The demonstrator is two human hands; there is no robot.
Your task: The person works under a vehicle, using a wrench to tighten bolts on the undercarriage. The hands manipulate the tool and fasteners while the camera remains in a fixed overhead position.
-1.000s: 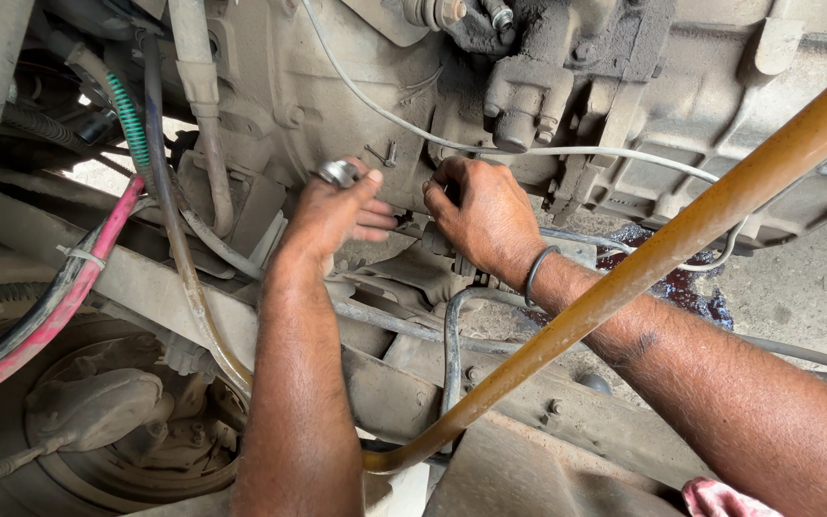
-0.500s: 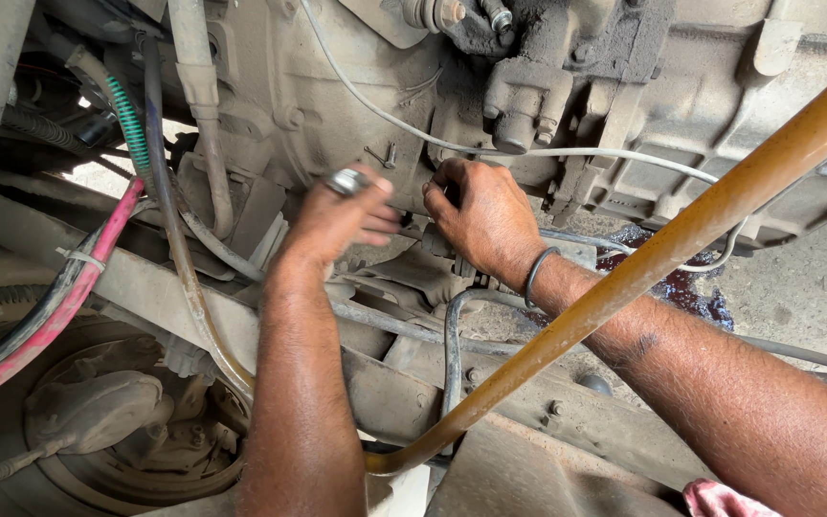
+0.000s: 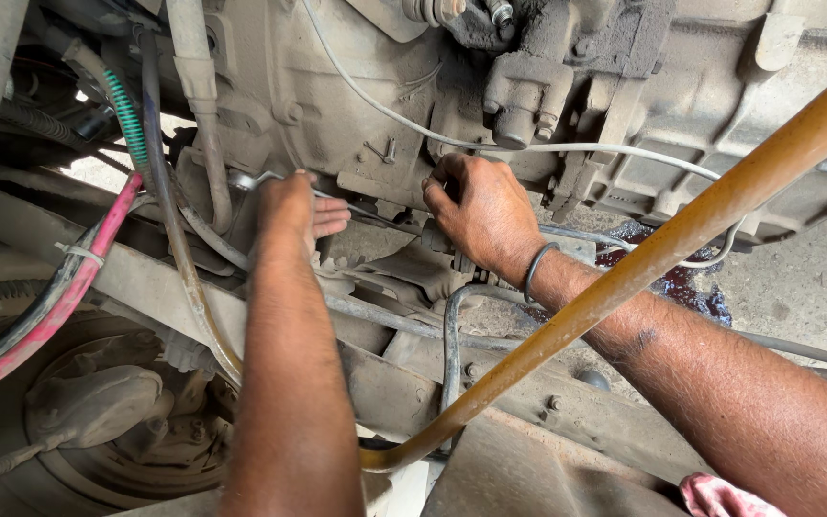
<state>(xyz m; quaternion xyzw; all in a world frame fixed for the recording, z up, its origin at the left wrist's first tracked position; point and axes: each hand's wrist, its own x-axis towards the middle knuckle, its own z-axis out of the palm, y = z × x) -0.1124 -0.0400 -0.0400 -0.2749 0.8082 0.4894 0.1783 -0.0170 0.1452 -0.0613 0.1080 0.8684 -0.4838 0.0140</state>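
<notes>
Left hand (image 3: 291, 206) is reaching up under the vehicle w/ fingers mostly straight & loosely spread, palm pressing on a slim silver wrench (image 3: 253, 179). The wrench's ring end is showing just left of the hand, beside a grey hose (image 3: 205, 124); its thin shaft is poking out past the fingertips toward the right. Grip isn't a full wrap, more a flat hold over the tool.

Right hand (image 3: 479, 209) is curling in against the dusty gearbox housing (image 3: 356, 91), fingers bent & tucked at the bottom edge of the casting. Can't tell what, if anything, it's pinching, since the fingertips are hidden. A dark band (image 3: 534, 272) is sitting on that wrist.

A white cable (image 3: 567, 148) is running across the housing just above the right hand. A thick orange-yellow pipe (image 3: 643, 263) is slanting from top right down to bottom centre, crossing in front of the right forearm. On the left, a pink-red hose (image 3: 74, 287) & a green ribbed hose (image 3: 126, 115) are hanging near the frame rail. A dark wet patch (image 3: 681, 287) is lying on the ground beyond the pipe. A pinkish rag (image 3: 720, 498) is peeking in at the bottom right.
</notes>
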